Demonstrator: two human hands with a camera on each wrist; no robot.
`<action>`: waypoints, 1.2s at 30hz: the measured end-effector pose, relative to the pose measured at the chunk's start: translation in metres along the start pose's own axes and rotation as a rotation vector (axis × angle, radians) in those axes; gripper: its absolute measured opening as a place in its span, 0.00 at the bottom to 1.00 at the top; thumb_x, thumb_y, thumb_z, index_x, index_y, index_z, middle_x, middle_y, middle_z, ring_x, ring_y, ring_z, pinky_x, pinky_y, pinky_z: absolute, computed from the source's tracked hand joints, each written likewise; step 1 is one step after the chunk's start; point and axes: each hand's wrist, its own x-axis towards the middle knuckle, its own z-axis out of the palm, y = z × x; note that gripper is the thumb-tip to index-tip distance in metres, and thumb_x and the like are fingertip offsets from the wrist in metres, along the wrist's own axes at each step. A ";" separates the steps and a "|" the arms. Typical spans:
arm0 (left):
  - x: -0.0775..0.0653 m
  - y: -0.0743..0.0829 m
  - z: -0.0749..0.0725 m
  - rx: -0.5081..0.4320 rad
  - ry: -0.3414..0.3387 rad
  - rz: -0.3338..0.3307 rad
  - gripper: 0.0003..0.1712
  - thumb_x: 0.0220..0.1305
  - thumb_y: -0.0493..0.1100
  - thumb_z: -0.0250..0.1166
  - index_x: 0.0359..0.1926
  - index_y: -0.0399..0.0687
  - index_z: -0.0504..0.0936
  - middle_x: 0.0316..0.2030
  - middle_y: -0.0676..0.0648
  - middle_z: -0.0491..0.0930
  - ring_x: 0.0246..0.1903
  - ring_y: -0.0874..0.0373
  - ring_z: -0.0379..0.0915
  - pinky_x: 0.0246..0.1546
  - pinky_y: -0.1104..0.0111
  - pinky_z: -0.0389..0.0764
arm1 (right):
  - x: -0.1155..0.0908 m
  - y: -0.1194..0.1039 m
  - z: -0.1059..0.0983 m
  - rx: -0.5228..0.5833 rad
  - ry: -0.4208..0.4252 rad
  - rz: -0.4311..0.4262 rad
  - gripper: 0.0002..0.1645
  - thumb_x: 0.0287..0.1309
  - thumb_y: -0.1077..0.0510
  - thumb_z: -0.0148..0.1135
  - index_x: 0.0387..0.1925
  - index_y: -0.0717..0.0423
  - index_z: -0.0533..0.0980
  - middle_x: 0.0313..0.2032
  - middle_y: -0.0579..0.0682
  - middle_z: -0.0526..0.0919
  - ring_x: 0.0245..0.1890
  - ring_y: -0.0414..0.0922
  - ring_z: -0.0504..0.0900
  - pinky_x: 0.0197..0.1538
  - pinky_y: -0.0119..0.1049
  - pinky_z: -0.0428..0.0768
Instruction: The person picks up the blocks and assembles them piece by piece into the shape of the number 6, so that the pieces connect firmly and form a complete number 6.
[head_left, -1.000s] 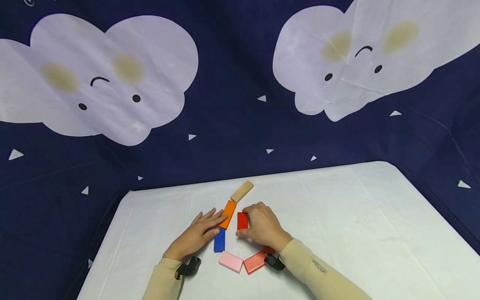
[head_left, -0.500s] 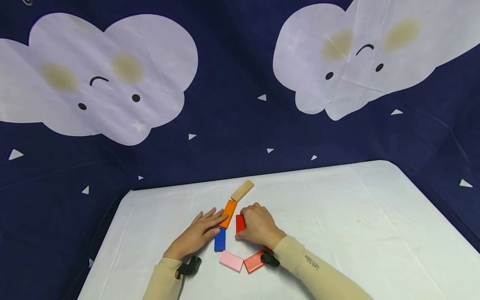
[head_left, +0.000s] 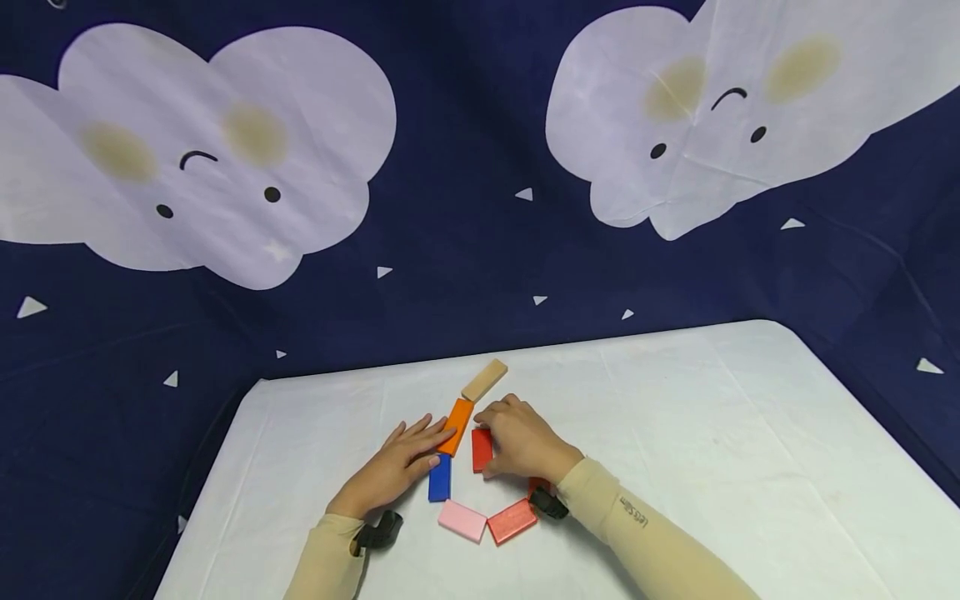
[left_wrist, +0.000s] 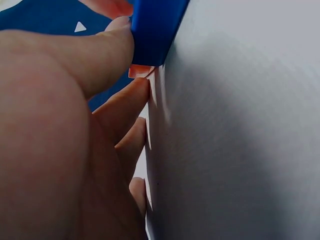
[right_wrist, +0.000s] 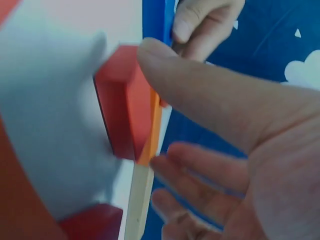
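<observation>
My left hand [head_left: 393, 468] lies with extended fingers over the orange block [head_left: 457, 425]; its thumb touches the blue block [head_left: 439, 479], also seen in the left wrist view. My right hand [head_left: 525, 442] is around a red block [head_left: 482, 451] lying on the table right of the orange one. Its thumb is at the block's near end and the fingers are spread past the far end, loosely apart. In the right wrist view the thumb tip overlaps a corner of that red block [right_wrist: 120, 100], while the other fingers hang away from it.
A plain wooden block [head_left: 485, 381] continues the line beyond the orange one. Nearer the person lie a pink block [head_left: 462, 521] and a light red block [head_left: 513, 522]. Another red block [head_left: 537, 485] is partly hidden under the right wrist. A white-covered table [head_left: 712, 433] bears them all.
The red block has shifted slightly left and toward the person. My right hand's fingers have loosened from around it, and the hand has drawn a little right. The left hand stays in place.
</observation>
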 end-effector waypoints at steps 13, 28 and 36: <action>0.000 0.000 0.000 -0.007 -0.021 -0.013 0.26 0.77 0.51 0.54 0.72 0.54 0.71 0.74 0.46 0.62 0.77 0.44 0.46 0.74 0.40 0.38 | 0.005 0.010 -0.001 -0.039 -0.076 -0.176 0.34 0.42 0.50 0.84 0.53 0.55 0.84 0.52 0.48 0.85 0.52 0.48 0.75 0.58 0.42 0.75; 0.001 0.000 0.000 -0.010 -0.024 -0.016 0.26 0.77 0.50 0.55 0.72 0.55 0.71 0.74 0.46 0.62 0.77 0.45 0.45 0.74 0.40 0.37 | 0.008 -0.010 0.008 -0.167 0.056 0.002 0.34 0.32 0.39 0.86 0.38 0.56 0.85 0.31 0.46 0.83 0.34 0.44 0.75 0.37 0.36 0.73; 0.000 0.000 0.000 -0.016 -0.018 -0.017 0.26 0.76 0.51 0.55 0.72 0.55 0.72 0.74 0.46 0.62 0.77 0.44 0.45 0.74 0.39 0.37 | 0.010 -0.015 0.009 -0.178 0.090 0.036 0.33 0.29 0.35 0.86 0.28 0.54 0.82 0.23 0.44 0.77 0.29 0.44 0.73 0.32 0.36 0.70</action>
